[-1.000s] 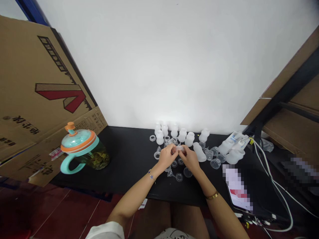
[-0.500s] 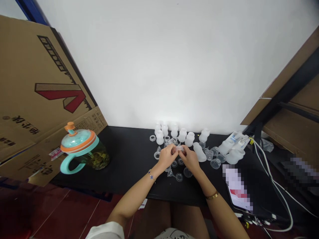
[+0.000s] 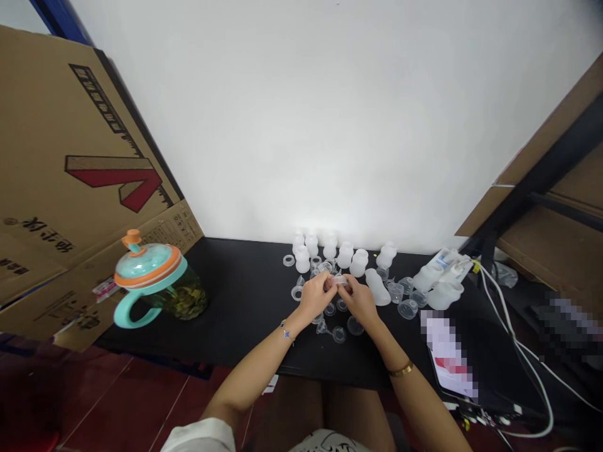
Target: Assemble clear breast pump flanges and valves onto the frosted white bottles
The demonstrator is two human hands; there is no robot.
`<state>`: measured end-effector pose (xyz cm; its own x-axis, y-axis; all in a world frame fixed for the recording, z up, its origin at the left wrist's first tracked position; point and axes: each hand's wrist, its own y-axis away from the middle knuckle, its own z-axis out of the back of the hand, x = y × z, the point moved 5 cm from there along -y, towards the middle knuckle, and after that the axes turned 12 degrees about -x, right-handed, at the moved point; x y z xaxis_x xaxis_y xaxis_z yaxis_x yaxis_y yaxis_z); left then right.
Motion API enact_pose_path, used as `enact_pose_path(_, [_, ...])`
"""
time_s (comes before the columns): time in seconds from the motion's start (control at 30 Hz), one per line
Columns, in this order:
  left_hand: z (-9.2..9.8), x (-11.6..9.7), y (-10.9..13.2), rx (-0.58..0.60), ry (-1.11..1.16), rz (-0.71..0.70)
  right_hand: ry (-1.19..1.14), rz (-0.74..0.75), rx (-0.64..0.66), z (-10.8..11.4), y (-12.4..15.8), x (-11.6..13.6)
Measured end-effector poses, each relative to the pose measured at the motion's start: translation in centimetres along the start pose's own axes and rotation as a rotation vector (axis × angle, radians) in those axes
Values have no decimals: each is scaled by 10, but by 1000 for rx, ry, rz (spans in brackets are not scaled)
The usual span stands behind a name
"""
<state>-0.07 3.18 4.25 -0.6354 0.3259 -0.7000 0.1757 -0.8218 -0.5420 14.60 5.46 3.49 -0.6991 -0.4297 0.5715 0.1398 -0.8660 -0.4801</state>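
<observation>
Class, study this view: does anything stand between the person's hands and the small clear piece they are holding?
Nothing visible does. The left hand and right hand both grip the clear piece directly. Other clear parts lie on the table below and around them, not between.

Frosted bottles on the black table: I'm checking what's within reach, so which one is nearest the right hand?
The frosted bottle lying tilted just beside the right hand. The other bottles stand in a row farther back or sit clustered farther right.
</observation>
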Motion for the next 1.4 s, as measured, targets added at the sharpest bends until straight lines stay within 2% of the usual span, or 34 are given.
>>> enact_pose_path(1.4, [2, -3, 1, 0, -25, 14, 55, 39, -11, 1, 0, 3])
